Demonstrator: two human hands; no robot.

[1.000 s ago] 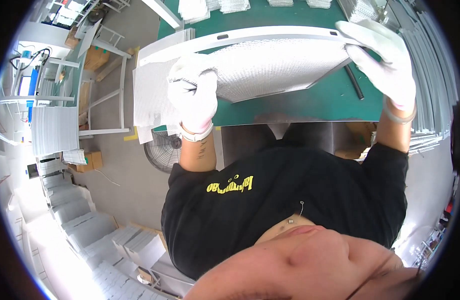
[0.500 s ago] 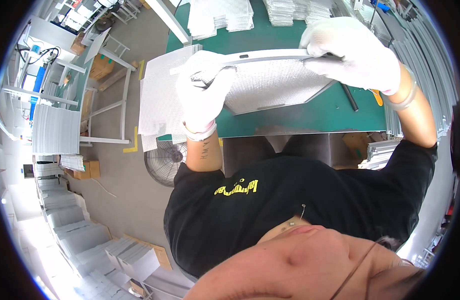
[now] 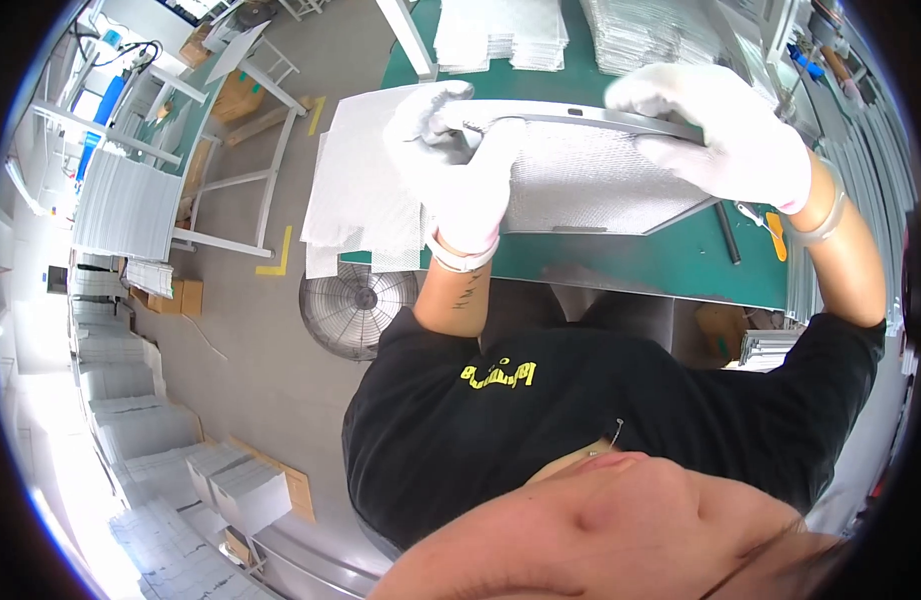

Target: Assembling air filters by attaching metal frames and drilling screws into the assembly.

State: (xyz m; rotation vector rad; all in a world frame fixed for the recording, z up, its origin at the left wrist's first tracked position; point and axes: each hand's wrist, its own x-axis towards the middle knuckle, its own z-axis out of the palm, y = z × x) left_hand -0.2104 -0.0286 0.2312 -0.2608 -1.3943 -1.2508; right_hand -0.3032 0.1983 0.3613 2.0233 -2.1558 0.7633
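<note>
A silver mesh filter panel [image 3: 601, 190] with a narrow metal frame is held tilted above the green tabletop, its rim turned up and a small dark slot in that edge. My gloved left hand [image 3: 453, 165] is curled around the left end of the frame, thumb toward the mesh. At the opposite end, my gloved right hand [image 3: 721, 135] grips the rim between thumb and fingers. Loose mesh sheets [image 3: 361, 165] lie beside and partly behind my left hand. Below my right hand are a black rod [image 3: 729, 235] and an orange-handled tool [image 3: 777, 238].
Stacks of mesh sheets [image 3: 501, 35] and more sheets [image 3: 651, 40] stand along the back of the green table [image 3: 621, 262]. Many thin frame pieces [image 3: 866, 170] are piled at the right. A floor fan [image 3: 361, 305] stands under the table's left corner.
The whole view has shifted, so the table and both hands sit further right. The panel stays between my hands, and the fingers of my left hand have lifted and curled differently at the frame's end.
</note>
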